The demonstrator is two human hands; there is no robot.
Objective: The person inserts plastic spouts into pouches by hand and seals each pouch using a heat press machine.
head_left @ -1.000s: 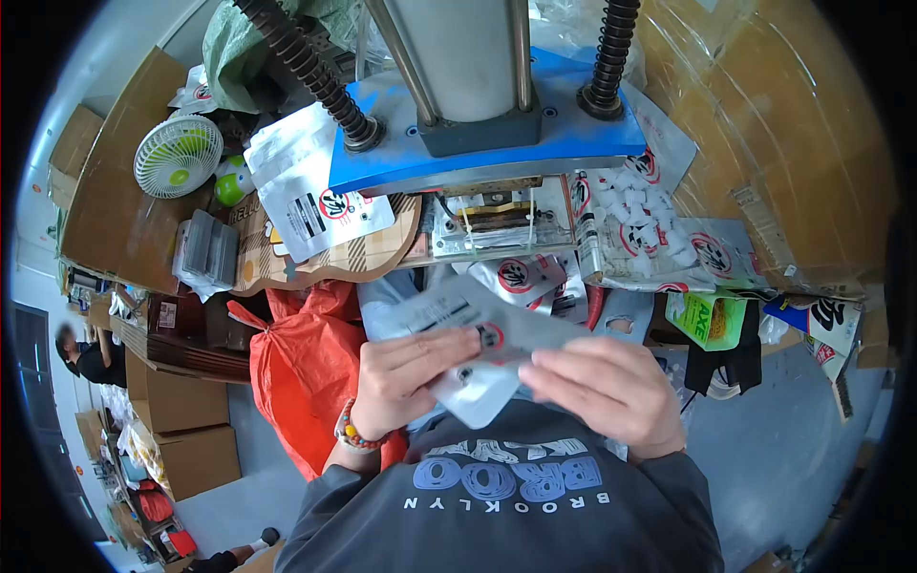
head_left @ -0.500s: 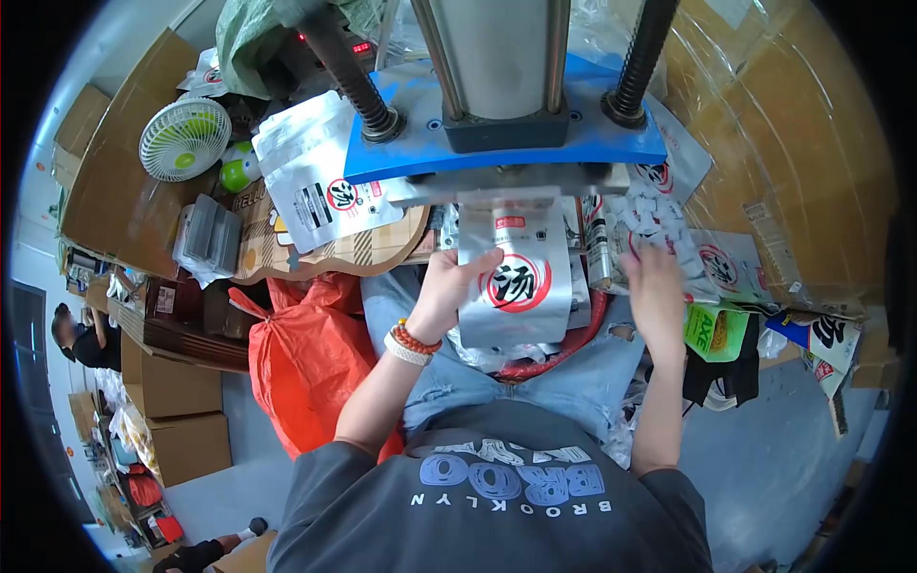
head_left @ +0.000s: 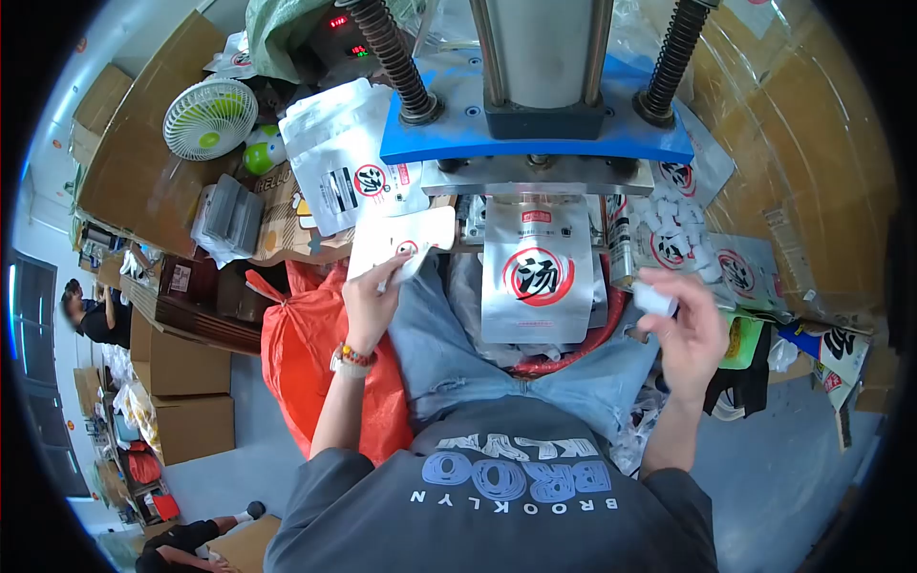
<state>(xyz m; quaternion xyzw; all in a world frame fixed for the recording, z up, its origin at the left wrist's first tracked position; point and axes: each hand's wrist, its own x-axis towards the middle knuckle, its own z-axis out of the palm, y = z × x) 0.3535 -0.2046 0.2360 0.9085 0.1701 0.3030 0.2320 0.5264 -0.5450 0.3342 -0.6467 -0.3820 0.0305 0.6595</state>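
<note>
At left, beside a board (head_left: 279,239) lettered "HELLO", the left hand's (head_left: 371,307) fingers are closed on a silvery pouch (head_left: 387,237) with a small red ring. At centre, another pouch (head_left: 535,310) reading "汤" appears already placed, its far end under the metal bar (head_left: 549,180) of a blue press (head_left: 540,119); the held one is not. Rightward, the right hand's (head_left: 690,329) fingers pinch a white piece (head_left: 654,300), near loose white pieces (head_left: 680,222).

Shows glossy foil-like finish on centre pouch (head_left: 537,277); smooth plastic-looking surface on small white piece (head_left: 654,300), right of centre; painted-looking metal on blue plate (head_left: 540,148), top centre; crinkled plastic on red bag (head_left: 325,372), left.
</note>
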